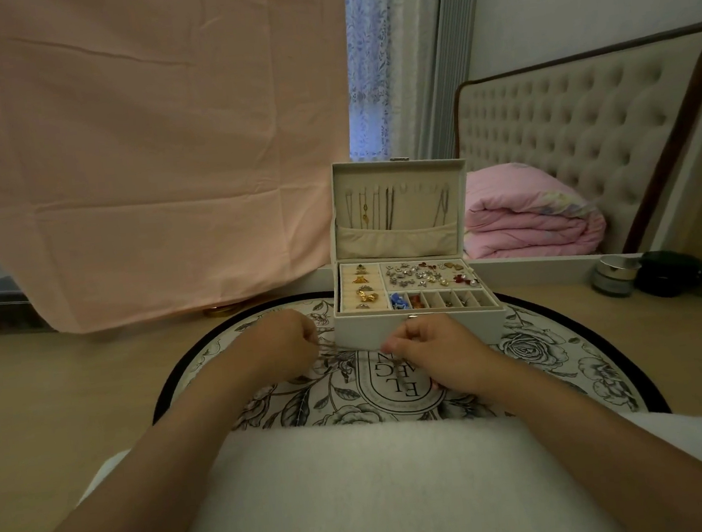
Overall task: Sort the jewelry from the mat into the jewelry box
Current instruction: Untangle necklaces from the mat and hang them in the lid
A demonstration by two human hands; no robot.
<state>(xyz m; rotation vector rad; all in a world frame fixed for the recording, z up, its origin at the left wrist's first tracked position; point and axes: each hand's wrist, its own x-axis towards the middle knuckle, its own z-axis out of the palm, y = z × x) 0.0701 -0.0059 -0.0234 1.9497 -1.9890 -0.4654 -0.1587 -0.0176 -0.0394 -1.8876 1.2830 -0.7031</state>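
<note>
A white jewelry box (416, 328) stands open on the far part of a round floral mat (566, 351). Thin necklaces (386, 210) hang inside its upright lid. Gold rings (363, 292) fill the left slots, many earrings (424, 275) lie in the upper right section, and small compartments (443, 299) run along the front. My left hand (281, 342) and my right hand (432, 350) are curled just in front of the box. A thin necklace chain (330, 350), faint against the mat's print, stretches between them, and each hand pinches one end.
A pink cloth (147, 157) hangs at the back left. To the right of the box are a folded pink blanket (525, 212) and a tufted headboard (576, 120). Small jars (614, 277) and a dark case (670, 273) sit on the wooden floor at right. A white cushion (364, 489) covers my lap.
</note>
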